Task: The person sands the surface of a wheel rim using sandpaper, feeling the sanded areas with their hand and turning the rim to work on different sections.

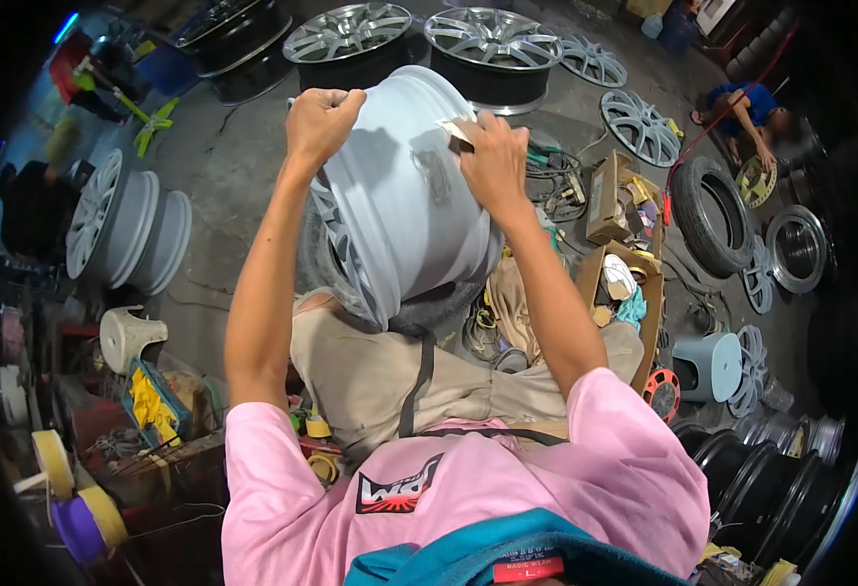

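A light-grey metal wheel rim point(390, 210) leans over a black rubber tyre point(443, 309) before the knees point(336, 342). The left hand point(321, 125) grips its edge closed-fisted; the right hand point(495, 161) pinches a small white sheet point(456, 129) at its curved surface. A firm left grip and a sheet held flat to the curve, with even pressure, should work best.

Person's arms, both extended forward, forearms bare. The left forearm point(272, 259) runs from 8 o'clock to the left hand point(321, 122) at 11 o'clock; its fingers are curled closed, the thumb side facing about 2 o'clock. The right forearm point(551, 293) slants from 4 o'clock to the right hand point(496, 161) near 1 o'clock, fingers bent, back of the hand uppermost.
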`<control>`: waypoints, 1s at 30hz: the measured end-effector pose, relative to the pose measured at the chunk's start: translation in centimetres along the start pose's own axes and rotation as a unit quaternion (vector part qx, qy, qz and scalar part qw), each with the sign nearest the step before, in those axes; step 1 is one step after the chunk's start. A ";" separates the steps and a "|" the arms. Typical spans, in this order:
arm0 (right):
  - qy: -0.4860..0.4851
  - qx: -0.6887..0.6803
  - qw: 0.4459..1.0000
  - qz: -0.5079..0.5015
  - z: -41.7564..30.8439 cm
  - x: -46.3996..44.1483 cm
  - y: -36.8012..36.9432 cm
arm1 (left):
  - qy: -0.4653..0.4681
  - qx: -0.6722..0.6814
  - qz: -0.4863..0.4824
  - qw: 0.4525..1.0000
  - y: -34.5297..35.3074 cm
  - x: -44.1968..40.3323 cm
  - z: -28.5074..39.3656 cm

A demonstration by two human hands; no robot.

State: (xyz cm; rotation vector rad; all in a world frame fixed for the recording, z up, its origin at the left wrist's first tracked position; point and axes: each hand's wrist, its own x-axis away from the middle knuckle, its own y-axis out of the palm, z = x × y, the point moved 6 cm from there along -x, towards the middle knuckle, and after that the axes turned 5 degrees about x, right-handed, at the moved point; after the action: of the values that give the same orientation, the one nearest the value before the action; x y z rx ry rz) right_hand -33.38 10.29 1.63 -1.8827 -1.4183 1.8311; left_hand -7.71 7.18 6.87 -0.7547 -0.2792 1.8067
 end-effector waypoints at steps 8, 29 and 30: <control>0.089 -0.093 0.988 -0.080 2.4 10.9 -5.6 | 0.027 -0.007 -0.003 1.000 0.3 0.0 0.2; 0.045 -0.073 0.990 0.108 0.8 2.1 -0.3 | 0.031 -0.024 -0.003 0.999 0.3 -0.2 0.1; 0.029 -0.075 0.991 0.107 0.7 0.9 0.0 | 0.033 -0.024 -0.009 0.999 0.4 -0.4 0.1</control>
State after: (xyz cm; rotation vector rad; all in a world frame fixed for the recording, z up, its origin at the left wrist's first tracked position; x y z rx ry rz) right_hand -34.16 10.55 0.85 -2.2209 -1.4211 1.7846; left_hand -8.03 6.68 6.86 -0.8408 -0.2866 1.7604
